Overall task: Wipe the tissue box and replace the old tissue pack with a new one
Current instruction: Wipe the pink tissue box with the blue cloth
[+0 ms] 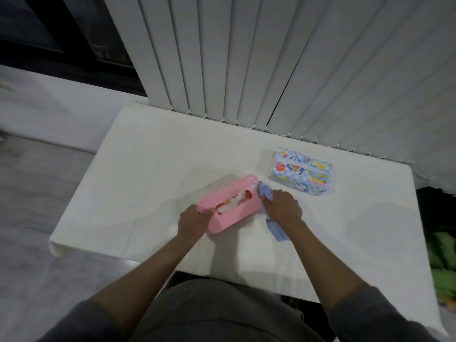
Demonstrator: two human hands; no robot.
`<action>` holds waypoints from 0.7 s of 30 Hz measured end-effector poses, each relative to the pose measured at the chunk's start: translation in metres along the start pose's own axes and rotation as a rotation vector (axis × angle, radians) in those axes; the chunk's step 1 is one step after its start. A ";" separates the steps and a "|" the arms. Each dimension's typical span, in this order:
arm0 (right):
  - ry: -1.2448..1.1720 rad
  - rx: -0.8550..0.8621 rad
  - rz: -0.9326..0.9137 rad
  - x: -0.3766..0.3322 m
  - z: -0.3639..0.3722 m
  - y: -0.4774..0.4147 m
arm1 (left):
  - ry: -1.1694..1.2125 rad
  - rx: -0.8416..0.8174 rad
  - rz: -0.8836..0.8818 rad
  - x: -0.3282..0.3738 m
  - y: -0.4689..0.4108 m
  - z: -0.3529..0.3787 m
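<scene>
1. Fingers (267, 193) of the right hand (283, 206) are curled tight around a bunched blue cloth (276, 230), pressing it against the right end of the pink tissue box (237, 215).
2. Fingers of the left hand (193, 219) are closed on the box's near-left corner, thumb toward the top face, pinning it to the tabletop (153, 169).
3. That box lies flat and at a slant, its long axis running from near left to far right, roughly mid-table. White tissue (233, 202) puffs out of the slot in its lid.
4. A loose tail of the cloth trails from under the right hand toward the person and rests on the tabletop.
5. Beyond the right hand, near but apart from the box, sits a new tissue pack (302, 172) in a blue wrapper printed with cartoon figures, still sealed as far as I can see.
6. Pale vertical blinds (246, 58) hang at the far edge of the tabletop, their hems just reaching it. A dark window (49, 33) shows at far left.
7. Something green (444, 262) lies on the floor to the right, too blurred to identify.
8. Both forearms reach forward bare, grey sleeves (370, 314) pushed up near the elbows, wrists angled inward toward the box.
</scene>
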State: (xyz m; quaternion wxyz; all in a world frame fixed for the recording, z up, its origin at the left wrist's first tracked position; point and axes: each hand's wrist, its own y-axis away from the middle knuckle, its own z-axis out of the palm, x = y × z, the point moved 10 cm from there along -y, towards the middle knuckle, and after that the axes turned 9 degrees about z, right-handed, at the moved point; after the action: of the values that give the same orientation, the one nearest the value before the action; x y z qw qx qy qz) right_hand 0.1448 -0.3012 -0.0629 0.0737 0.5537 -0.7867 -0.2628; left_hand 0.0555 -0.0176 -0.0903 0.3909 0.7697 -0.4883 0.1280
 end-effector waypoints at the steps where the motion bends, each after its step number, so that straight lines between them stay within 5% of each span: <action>1: 0.003 0.007 0.011 0.005 0.002 0.009 | 0.015 0.017 0.010 0.003 -0.007 -0.005; 9: -0.106 -0.069 -0.017 0.023 0.037 0.068 | 0.204 0.006 0.159 0.032 -0.033 -0.018; 14: -0.249 0.081 -0.006 0.023 0.011 0.063 | 0.222 0.004 0.230 0.034 -0.034 -0.014; 21: -0.061 0.179 -0.210 -0.020 -0.001 0.050 | 0.241 0.018 0.243 0.032 -0.032 -0.016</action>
State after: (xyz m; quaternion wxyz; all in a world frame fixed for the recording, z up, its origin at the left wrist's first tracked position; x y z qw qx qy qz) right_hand 0.1113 -0.2710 -0.0343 -0.0279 0.6290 -0.7467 -0.2146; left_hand 0.1013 -0.0195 -0.0767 0.4211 0.6878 -0.5261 0.2700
